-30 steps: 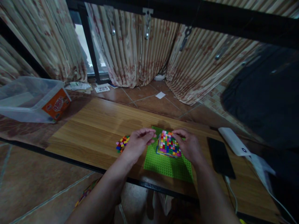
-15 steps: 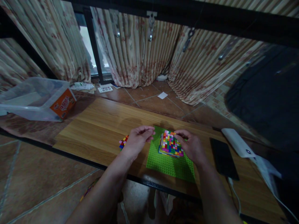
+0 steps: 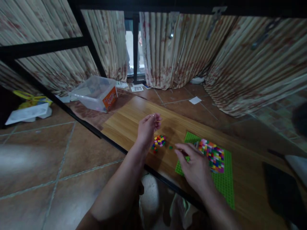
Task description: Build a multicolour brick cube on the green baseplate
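My left hand (image 3: pixel 146 128) hovers over the tabletop just behind the pile of small loose bricks (image 3: pixel 160 140). Its fingers are curled and pressed together; anything inside them is too small to make out. Over the left part of the green baseplate (image 3: pixel 225 183), my right hand (image 3: pixel 193 161) reaches leftward with thumb and forefinger apart and nothing visible between them. A single green brick (image 3: pixel 170 147) lies just beyond those fingertips, apart from the pile. Behind the right hand, a block of multicoloured bricks (image 3: pixel 213 155) stands on the baseplate, partly covered by the hand.
The wooden tabletop (image 3: pixel 129 119) carries the bricks, with a black phone (image 3: pixel 281 190) at the right. A clear plastic bin (image 3: pixel 92 99) with an orange label stands beyond the left end. A dark frame bar (image 3: pixel 79 123) runs along the table's near edge.
My view has swung left, bringing the brick pile into full sight. My right hand has left the brick block and moved toward the pile; my left hand has shifted off the baseplate's edge to behind the pile.
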`<action>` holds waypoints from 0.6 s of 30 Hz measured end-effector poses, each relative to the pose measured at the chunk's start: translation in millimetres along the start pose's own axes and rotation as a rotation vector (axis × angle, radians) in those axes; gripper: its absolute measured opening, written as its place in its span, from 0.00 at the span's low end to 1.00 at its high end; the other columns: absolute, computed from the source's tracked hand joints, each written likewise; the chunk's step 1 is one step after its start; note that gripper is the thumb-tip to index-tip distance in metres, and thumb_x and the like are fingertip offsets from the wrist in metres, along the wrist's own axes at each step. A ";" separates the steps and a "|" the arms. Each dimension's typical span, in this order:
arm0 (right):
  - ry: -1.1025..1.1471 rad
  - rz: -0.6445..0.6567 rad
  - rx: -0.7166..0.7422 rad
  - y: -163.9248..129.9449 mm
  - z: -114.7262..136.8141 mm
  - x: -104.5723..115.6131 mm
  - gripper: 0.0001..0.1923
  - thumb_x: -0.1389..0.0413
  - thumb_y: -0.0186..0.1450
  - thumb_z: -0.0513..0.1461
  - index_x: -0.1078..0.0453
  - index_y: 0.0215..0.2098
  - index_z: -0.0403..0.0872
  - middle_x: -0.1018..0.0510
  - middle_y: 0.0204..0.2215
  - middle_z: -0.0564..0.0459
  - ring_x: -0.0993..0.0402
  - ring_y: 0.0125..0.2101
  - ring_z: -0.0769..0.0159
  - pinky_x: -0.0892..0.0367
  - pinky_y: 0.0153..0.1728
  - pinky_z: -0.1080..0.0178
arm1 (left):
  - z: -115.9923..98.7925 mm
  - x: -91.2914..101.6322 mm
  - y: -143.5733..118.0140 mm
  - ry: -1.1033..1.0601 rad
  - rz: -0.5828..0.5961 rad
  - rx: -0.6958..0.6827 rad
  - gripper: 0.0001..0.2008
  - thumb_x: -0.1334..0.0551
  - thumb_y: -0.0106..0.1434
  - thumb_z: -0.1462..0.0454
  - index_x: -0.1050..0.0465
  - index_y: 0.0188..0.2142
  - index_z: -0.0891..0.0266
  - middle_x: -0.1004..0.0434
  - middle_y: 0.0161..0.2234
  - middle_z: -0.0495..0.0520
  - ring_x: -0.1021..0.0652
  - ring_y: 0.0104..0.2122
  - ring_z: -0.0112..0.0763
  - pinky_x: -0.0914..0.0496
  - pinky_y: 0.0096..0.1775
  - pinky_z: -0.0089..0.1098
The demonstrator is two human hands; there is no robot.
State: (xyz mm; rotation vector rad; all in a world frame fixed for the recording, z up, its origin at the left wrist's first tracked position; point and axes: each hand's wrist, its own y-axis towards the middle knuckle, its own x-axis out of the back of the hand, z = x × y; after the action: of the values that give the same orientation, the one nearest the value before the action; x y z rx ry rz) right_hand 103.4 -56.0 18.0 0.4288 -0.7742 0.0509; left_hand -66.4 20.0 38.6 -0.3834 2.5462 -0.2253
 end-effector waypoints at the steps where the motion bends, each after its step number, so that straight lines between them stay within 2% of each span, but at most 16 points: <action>1: -0.028 0.053 -0.027 0.3 -0.5 -8.8 0.09 0.50 0.67 0.38 0.28 0.42 0.49 0.23 0.36 0.49 0.25 0.37 0.60 0.31 0.39 0.59 | -1.2 1.6 0.5 -0.012 -0.006 0.007 0.07 0.37 0.55 0.63 0.26 0.32 0.65 0.25 0.28 0.50 0.29 0.23 0.20 0.36 0.29 0.23; 5: -0.206 0.101 -0.102 2.8 -13.0 -31.3 0.10 0.51 0.65 0.37 0.29 0.41 0.45 0.24 0.36 0.46 0.26 0.36 0.56 0.32 0.40 0.55 | -3.7 5.4 1.6 -0.035 0.016 0.034 0.07 0.37 0.56 0.63 0.26 0.32 0.66 0.23 0.29 0.52 0.29 0.23 0.20 0.36 0.29 0.23; 11: -0.325 0.106 -0.076 8.3 -20.8 -44.6 0.07 0.50 0.64 0.36 0.30 0.36 0.47 0.25 0.33 0.48 0.27 0.34 0.58 0.33 0.37 0.58 | -5.0 8.3 3.0 -0.025 0.047 0.061 0.09 0.35 0.55 0.61 0.25 0.33 0.66 0.23 0.30 0.52 0.29 0.24 0.20 0.36 0.29 0.23; 15: -0.303 0.126 -0.097 13.5 -15.8 -46.0 0.08 0.51 0.64 0.36 0.31 0.30 0.48 0.26 0.30 0.49 0.28 0.31 0.60 0.34 0.34 0.60 | -5.9 10.0 2.6 -0.037 0.080 0.055 0.08 0.35 0.54 0.62 0.25 0.32 0.66 0.24 0.29 0.51 0.29 0.24 0.19 0.36 0.29 0.23; 18: -0.154 0.108 -0.126 15.9 -7.7 -38.4 0.08 0.51 0.65 0.37 0.30 0.33 0.49 0.24 0.30 0.51 0.26 0.31 0.61 0.34 0.35 0.61 | -6.5 10.1 1.9 -0.039 0.085 0.052 0.08 0.34 0.53 0.63 0.25 0.32 0.66 0.24 0.28 0.51 0.28 0.24 0.20 0.35 0.29 0.23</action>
State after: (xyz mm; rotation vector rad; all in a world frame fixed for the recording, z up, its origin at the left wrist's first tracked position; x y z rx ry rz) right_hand 77.8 -34.2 -7.5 0.2730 -0.9462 0.0701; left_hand -78.5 19.1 38.5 -0.2564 2.5063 -0.2496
